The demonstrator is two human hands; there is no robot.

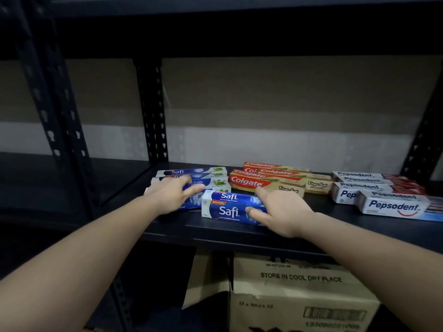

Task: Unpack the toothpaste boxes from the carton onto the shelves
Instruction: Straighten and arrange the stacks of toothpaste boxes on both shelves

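Note:
A blue and white Safi toothpaste box [225, 208] lies on the black shelf [239, 236] near its front edge. My right hand [280, 212] holds its right end, thumb on the front face and fingers over the top. My left hand [175, 195] rests with spread fingers on a stack of several Safi boxes [206, 174] just to the left and behind. Red Colgate boxes [271, 179] sit behind my right hand. White Pepsodent boxes [383, 197] lie at the right. The carton [299, 293] stands below the shelf.
Black slotted uprights [152, 111] frame the shelf bays. The bay to the left [72, 178] is dark. Another shelf board [215, 6] runs overhead. A pale wall [263, 116] closes the back.

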